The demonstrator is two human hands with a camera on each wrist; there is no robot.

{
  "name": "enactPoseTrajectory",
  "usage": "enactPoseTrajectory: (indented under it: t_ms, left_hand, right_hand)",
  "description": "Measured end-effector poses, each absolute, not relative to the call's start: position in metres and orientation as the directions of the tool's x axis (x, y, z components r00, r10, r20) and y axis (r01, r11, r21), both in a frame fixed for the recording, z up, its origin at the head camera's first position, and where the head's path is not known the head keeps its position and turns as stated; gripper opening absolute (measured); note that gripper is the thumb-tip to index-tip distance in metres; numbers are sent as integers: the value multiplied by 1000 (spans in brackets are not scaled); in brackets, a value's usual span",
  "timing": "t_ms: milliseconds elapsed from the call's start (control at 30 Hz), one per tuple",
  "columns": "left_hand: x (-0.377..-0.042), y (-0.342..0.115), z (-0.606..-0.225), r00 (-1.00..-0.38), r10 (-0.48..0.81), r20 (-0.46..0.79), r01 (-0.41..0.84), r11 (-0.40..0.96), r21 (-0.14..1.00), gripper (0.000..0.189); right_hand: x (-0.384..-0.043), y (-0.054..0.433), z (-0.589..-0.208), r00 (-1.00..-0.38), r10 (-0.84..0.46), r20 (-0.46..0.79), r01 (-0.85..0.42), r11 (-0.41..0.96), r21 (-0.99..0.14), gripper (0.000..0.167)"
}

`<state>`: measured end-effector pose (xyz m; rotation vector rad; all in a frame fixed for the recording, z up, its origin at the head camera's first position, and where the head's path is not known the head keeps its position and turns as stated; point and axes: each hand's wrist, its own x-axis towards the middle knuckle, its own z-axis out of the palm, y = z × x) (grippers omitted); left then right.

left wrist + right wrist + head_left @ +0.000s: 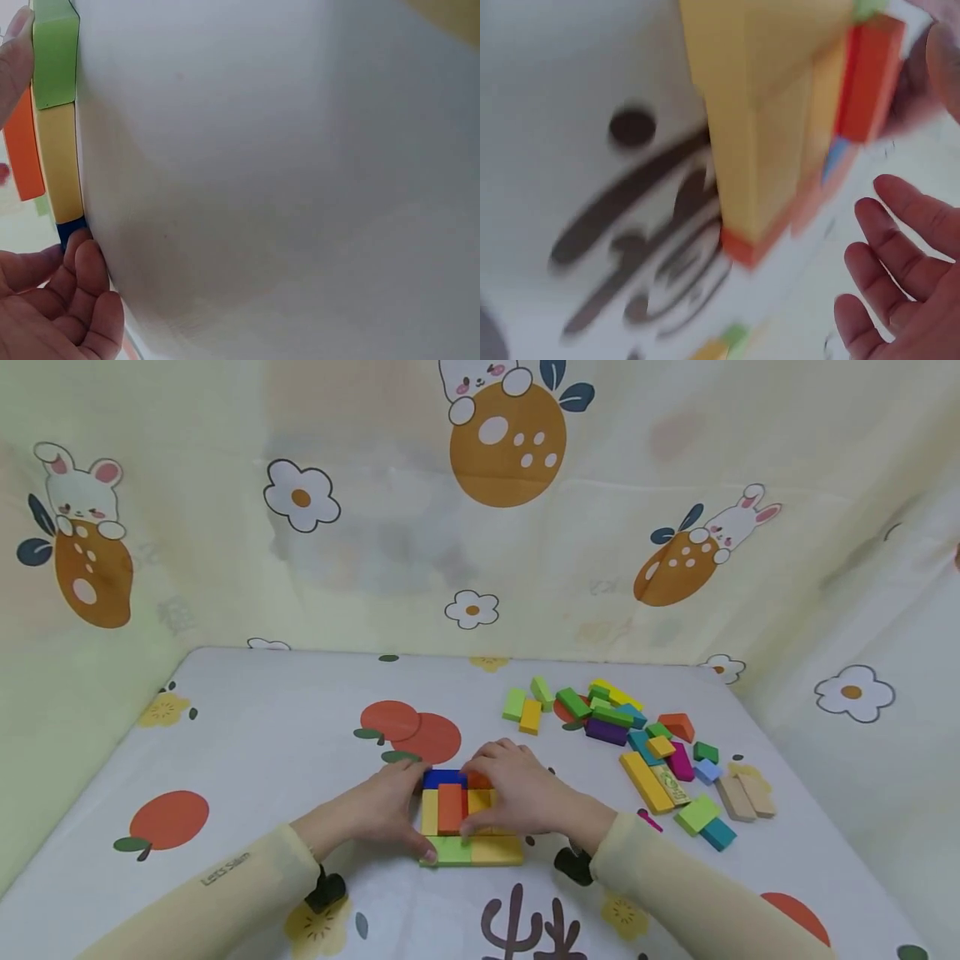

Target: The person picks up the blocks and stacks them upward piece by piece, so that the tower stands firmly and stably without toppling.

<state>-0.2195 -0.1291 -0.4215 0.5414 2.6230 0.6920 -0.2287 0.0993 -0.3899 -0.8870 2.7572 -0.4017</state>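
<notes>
A low layout of toy blocks lies on the table before me. Its front edge is a light green block beside a yellow block, and a blue block forms the back left. An orange-red block sits raised in the middle. My left hand holds the layout's left side, thumb at the green block and curled fingers against the blue one. Over the right part is my right hand, its fingers spread and apart from the blocks in the right wrist view. It partly hides orange and yellow blocks.
Loose blocks lie scattered at the back right, among them a purple block, a long yellow block, wooden pieces and a teal block. A printed cloth covers the table, with hanging cloth behind it.
</notes>
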Motion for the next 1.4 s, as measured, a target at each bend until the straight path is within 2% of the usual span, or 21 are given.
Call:
enactPoseTrajectory:
  t_ms: [133, 233, 367, 533, 767, 933, 1100, 1400]
  left_hand:
    - [-219, -130, -423, -860, 446, -246, 267, 806, 528, 118]
    - [-219, -130, -424, -861, 449, -240, 273, 806, 526, 118]
    - [-220, -130, -425, -861, 451, -237, 275, 803, 529, 118]
    - [-221, -131, -426, -863, 443, -244, 268, 809, 523, 118]
    - [-218, -131, -422, -864, 439, -248, 260, 810, 526, 118]
    - [-219, -130, -423, -863, 445, -239, 273, 809, 521, 118]
    - [-220, -128, -424, -862, 446, -241, 275, 811, 517, 119]
    - [-222, -131, -426, -864, 436, -250, 264, 817, 512, 119]
  right_hand:
    - [-235, 136, -382, -825, -562, -61, -511, 788, -344, 61]
    - [-241, 179, -380, -871, -490, -38, -447, 821, -355, 58]
    - [-248, 235, -381, -921, -382, -73, -327, 861, -389, 56]
    - [-255, 270, -389, -931, -351, -103, -292, 881, -371, 56]
    - [-285, 236, -394, -926, -331, -182, -249, 897, -364, 68]
    - [-315, 206, -406, -916, -352, -195, -276, 902, -332, 75]
    - [-334, 193, -412, -921, -348, -177, -290, 913, -286, 74]
    - [-347, 180, -415, -936, -292, -195, -235, 934, -270, 74]
